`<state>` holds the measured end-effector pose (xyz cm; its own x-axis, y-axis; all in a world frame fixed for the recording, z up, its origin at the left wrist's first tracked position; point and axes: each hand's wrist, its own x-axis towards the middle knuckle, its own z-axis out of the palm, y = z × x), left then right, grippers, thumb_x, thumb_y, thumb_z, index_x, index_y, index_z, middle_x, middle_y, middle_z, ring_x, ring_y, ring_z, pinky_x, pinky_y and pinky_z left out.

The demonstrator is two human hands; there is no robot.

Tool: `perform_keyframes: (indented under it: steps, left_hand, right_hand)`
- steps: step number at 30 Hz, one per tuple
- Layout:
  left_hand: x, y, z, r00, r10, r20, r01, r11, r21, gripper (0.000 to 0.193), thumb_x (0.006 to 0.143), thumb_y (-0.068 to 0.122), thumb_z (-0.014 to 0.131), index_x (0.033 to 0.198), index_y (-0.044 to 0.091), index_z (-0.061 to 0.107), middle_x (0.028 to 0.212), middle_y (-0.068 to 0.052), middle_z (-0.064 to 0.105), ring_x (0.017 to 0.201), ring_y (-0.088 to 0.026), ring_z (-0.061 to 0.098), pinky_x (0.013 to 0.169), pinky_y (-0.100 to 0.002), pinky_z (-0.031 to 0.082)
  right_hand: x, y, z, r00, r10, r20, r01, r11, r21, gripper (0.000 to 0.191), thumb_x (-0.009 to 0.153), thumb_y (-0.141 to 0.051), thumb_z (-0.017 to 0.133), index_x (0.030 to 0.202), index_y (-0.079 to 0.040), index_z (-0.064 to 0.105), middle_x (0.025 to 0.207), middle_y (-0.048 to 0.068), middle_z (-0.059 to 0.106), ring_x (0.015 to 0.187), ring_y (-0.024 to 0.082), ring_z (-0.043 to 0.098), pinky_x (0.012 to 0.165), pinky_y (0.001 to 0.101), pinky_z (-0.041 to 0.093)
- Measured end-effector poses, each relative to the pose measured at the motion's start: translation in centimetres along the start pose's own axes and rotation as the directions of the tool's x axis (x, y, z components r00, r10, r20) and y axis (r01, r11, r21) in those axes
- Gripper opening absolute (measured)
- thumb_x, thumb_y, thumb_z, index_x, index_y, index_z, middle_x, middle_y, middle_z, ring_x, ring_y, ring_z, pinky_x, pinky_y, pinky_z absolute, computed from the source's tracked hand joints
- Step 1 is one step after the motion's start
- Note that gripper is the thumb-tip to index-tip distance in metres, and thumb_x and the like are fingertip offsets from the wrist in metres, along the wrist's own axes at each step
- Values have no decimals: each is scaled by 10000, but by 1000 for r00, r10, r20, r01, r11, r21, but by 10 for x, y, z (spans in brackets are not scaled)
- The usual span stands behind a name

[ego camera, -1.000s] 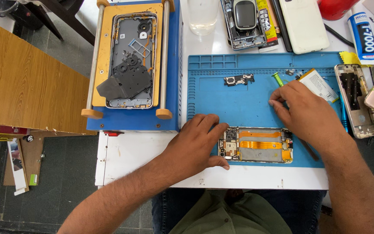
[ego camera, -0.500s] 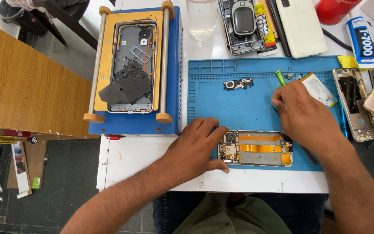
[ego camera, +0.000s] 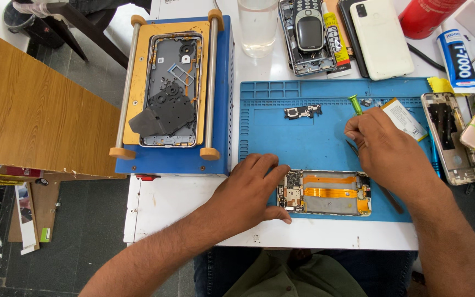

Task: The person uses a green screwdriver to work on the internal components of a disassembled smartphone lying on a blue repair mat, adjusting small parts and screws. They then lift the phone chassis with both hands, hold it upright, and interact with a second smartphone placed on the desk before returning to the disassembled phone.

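Opened phone (ego camera: 325, 192) lies at the blue mat's (ego camera: 303, 137) near edge. Left hand (ego camera: 248, 190) lies flat, open, steadying its end. Right hand (ego camera: 383, 148) has its grip closed on a green-handled tool (ego camera: 355, 103). Step looks like board disassembly; next move calls for precise tip placement.

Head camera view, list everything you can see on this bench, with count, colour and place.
Work mat: one, blue, centre.
Opened phone: one, orange ribbon inside, mat's near edge.
Small circuit part: one, black, upper mat.
Heating fixture: one, blue and yellow, holds a phone frame, left of mat.
Glass: one, clear, top.
Keypad phone: one, dark, top.
White phone: one, top right.
Glue tube: one, white, right.
Left hand: steadies the opened phone.
Right hand: grips a green-tipped tool.
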<state>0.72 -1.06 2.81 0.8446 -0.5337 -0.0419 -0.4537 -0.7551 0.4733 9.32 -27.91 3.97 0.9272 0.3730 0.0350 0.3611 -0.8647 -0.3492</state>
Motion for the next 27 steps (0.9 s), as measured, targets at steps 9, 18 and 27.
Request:
perform_keyframes:
  steps: [9,18,27]
  left_hand:
    - [0,0,1,999,-17,34,17,1000,2,965,683,585,833,1387,8,511,1338,-178,481,1285,-330,459,1048,-492,475]
    - [0,-2,3,1000,0,16,0,1000,16,972,678,599,826,1378,3,513,1321,-177,487,1270,-327,469,1038,-488,482]
    - [-1,-3,4,1000,16,-17,-16,1000,19,964,686,606,817,1375,1,522,1321,-179,490,1258,-330,472,1034,-489,481]
  right_hand:
    - [1,-1,-1,999,4,39,-5,1000,13,143,961,-83,606,1101,-96,631,1135,76,623,954,277,686,779,425,574]
    - [3,0,0,997,26,72,-21,998,-61,217,985,-85,586,1169,-135,690,1163,74,618,989,232,693,766,382,598]
    - [0,-4,-2,998,-6,64,6,1000,4,236,994,-133,601,1194,-134,727,1101,76,646,893,224,701,750,381,601]
